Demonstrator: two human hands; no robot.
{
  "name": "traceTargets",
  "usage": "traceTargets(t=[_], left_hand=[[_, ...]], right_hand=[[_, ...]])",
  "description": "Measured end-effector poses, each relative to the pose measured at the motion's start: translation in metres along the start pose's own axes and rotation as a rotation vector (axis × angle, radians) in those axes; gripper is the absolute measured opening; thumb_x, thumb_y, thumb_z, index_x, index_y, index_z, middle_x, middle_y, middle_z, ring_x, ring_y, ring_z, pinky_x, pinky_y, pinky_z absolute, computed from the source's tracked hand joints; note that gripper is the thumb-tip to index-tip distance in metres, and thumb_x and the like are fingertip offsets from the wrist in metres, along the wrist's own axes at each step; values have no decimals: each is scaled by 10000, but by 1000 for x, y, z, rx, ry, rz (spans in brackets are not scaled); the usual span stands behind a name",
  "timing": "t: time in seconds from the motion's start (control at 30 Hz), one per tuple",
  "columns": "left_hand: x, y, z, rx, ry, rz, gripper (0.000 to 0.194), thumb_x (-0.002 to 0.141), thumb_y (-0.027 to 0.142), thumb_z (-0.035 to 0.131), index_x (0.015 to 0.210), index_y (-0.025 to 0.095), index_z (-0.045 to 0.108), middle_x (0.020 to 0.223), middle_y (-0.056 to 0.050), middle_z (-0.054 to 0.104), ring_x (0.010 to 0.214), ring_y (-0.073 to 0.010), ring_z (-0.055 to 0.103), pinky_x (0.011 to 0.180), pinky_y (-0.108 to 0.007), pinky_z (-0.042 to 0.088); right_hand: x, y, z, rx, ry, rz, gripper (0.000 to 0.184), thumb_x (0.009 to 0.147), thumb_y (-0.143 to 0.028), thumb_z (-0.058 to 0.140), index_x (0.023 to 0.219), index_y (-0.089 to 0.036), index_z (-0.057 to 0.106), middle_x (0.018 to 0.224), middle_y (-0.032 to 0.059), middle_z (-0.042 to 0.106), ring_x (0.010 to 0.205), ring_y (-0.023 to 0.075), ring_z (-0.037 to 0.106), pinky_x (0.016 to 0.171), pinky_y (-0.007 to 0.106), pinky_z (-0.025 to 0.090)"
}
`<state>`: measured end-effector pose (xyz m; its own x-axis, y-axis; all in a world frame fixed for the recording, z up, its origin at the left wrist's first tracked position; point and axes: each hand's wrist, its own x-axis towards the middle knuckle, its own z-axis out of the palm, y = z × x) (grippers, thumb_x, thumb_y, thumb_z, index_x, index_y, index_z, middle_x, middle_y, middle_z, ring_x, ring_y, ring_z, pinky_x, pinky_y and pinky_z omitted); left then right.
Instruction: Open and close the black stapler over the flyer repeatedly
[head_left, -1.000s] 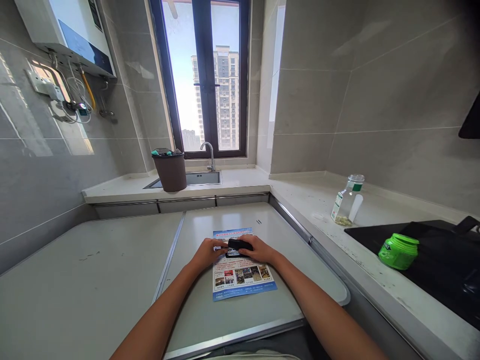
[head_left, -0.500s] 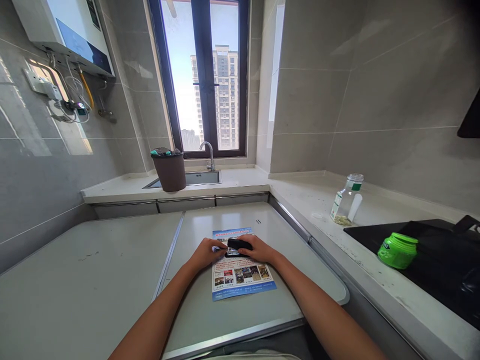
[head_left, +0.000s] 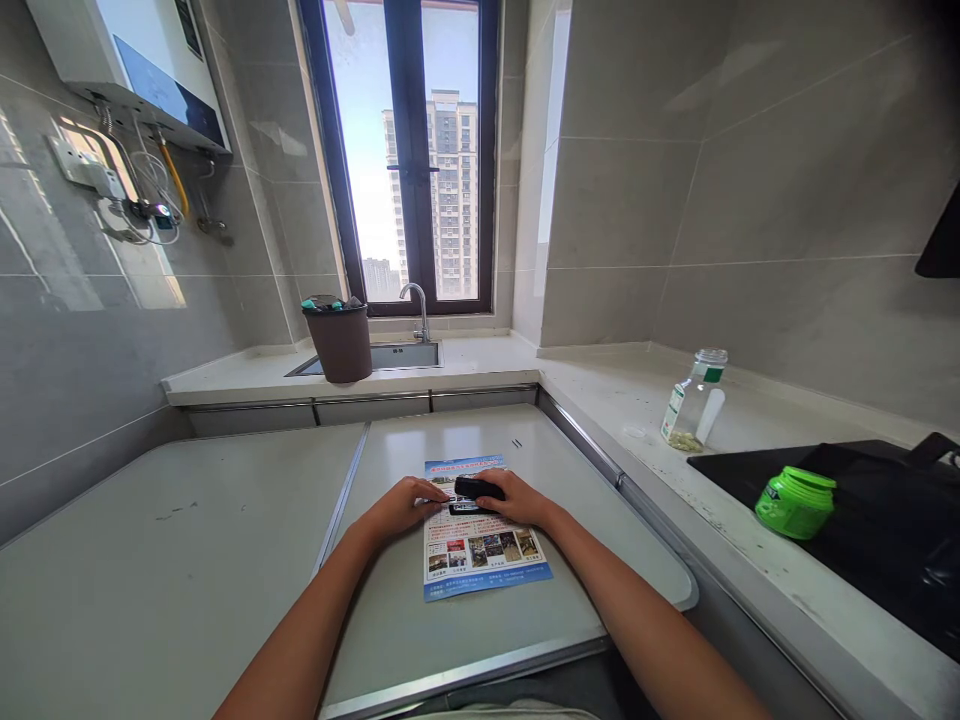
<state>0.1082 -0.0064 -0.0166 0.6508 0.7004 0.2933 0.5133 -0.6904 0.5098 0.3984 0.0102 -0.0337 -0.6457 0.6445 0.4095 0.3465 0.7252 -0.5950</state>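
Observation:
A black stapler (head_left: 477, 488) rests on a printed flyer (head_left: 487, 580) with blue borders and rows of small photos. My right hand (head_left: 519, 497) grips the stapler from its right end, fingers over the top part. A gap shows between its upper arm and its dark base. My left hand (head_left: 405, 507) is closed in a pinch beside the stapler's left end, over the flyer's left edge. Something thin and dark shows at those fingertips, too small to name. Two small thin dark strips (head_left: 517, 443) lie on the white board beyond the flyer.
White boards (head_left: 247, 560) form the work surface. Behind them stand a brown bin (head_left: 339, 345) and a sink (head_left: 405, 356) with a faucet (head_left: 421, 310). On the right counter are a glass jar (head_left: 691, 400), a green jar (head_left: 796, 502) and a black cooktop (head_left: 892, 550).
My left hand has drawn back slightly to the left, away from the stapler. My right hand and the stapler have stayed in place.

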Motion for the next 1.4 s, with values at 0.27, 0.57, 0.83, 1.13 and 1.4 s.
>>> traceTargets(t=[0.27, 0.57, 0.83, 1.13, 1.4], left_hand=[[-8, -3, -3, -131, 9, -127, 272, 871, 309, 639, 1088, 261, 795, 1112, -48, 776, 1030, -240, 716, 940, -338, 532], [5, 20, 2, -290, 144, -71, 266, 716, 311, 832, 954, 227, 751, 960, -29, 785, 933, -225, 720, 894, -340, 523], [10, 27, 13, -105, 217, -88, 287, 670, 293, 862, 873, 207, 678, 882, 10, 733, 854, -196, 646, 805, -297, 465], [14, 15, 10, -87, 241, -135, 317, 773, 406, 780, 1032, 241, 703, 1073, -43, 728, 1039, -255, 649, 966, -379, 465], [3, -34, 24, 246, 78, -332, 561, 919, 557, 551, 1400, 268, 564, 1570, -156, 405, 1469, -392, 306, 1167, -590, 235]], right_hand=[[-2, 5, 0, 85, 132, 23, 301, 854, -376, 706, 1100, -202, 711, 1026, 56, 700, 950, 228, 623, 872, 346, 452], [0, -4, -1, 255, 126, -33, 416, 800, -543, 723, 998, -178, 738, 877, 37, 673, 815, 207, 603, 768, 320, 447], [2, -13, 11, 287, 132, -66, 448, 812, -577, 720, 1043, -193, 727, 885, 33, 654, 805, 195, 585, 743, 305, 438], [3, -13, 4, 220, 191, 57, 431, 809, -549, 719, 1078, -213, 744, 965, 58, 709, 890, 236, 636, 842, 360, 489], [2, 31, -13, -66, 656, 345, 393, 874, -373, 623, 1240, -257, 704, 1108, 84, 717, 1002, 276, 616, 958, 461, 462]])
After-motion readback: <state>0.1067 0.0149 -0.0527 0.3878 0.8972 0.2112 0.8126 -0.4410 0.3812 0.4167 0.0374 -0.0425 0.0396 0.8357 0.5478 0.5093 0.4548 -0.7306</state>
